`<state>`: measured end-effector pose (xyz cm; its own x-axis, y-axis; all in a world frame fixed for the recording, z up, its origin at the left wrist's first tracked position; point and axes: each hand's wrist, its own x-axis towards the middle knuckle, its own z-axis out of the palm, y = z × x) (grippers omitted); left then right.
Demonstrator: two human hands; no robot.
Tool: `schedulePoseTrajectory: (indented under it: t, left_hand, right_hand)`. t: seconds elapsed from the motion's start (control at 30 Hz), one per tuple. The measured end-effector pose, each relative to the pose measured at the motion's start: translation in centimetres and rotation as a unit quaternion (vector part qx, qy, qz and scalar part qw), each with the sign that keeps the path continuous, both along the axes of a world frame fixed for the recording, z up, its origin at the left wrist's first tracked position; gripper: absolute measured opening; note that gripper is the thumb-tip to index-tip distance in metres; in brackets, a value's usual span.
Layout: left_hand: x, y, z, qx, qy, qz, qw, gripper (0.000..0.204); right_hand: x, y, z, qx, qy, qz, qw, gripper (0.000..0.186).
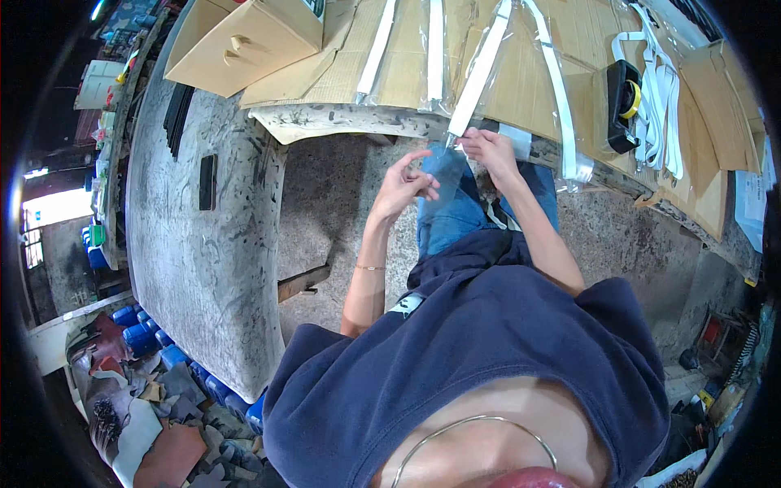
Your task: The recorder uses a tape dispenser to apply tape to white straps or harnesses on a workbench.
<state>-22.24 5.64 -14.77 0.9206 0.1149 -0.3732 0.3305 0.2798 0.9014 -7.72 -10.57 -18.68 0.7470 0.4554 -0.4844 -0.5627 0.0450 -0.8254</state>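
My right hand (pixel 488 150) pinches the lower end of a white strap (pixel 476 77) in a clear plastic sleeve, by its metal clip, at the cardboard-covered table's (pixel 358 89) front edge. My left hand (pixel 411 183) is just left of it, fingers apart and loosely curved, with nothing clearly held. More bagged white straps lie on the cardboard: two to the left (pixel 376 49) (pixel 436 49) and one to the right (pixel 558 89). At the right lie loose white straps (pixel 667 114) beside a black tape dispenser with yellow tape (pixel 621 110).
A cardboard box (pixel 268 41) sits at the table's back left. A stained grey side table (pixel 203 268) holds black strips (pixel 179 114) and a dark phone-like slab (pixel 208 182). Leather scraps (pixel 171 439) and blue containers (pixel 142 337) lie lower left. A folded cardboard piece (pixel 724 98) stands far right.
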Motion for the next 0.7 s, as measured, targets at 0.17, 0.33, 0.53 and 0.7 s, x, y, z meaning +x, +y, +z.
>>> schedulePoseTrajectory:
  t: [0.17, 0.33, 0.53, 0.7]
  left_hand:
    - [1.2, 1.7, 1.1, -0.08, -0.001, -0.002, 0.997, 0.037]
    - [5.4, 2.6, 3.2, 0.022, -0.024, -0.083, 0.996, 0.03]
    - [11.4, 0.7, 5.0, 0.417, 0.006, -0.059, 0.907, 0.022]
    - [10.9, -0.2, 3.2, 0.594, -0.161, 0.015, 0.788, 0.016]
  right_hand:
    - [-3.2, -2.4, 2.4, -0.201, -0.413, -0.038, 0.888, 0.032]
    - [-3.8, -1.5, 4.0, -0.166, -0.589, 0.015, 0.791, 0.029]
    - [1.7, 0.4, 1.7, -0.121, -0.302, -0.05, 0.944, 0.023]
    - [3.8, 1.0, 3.0, -0.257, -0.317, -0.006, 0.913, 0.025]
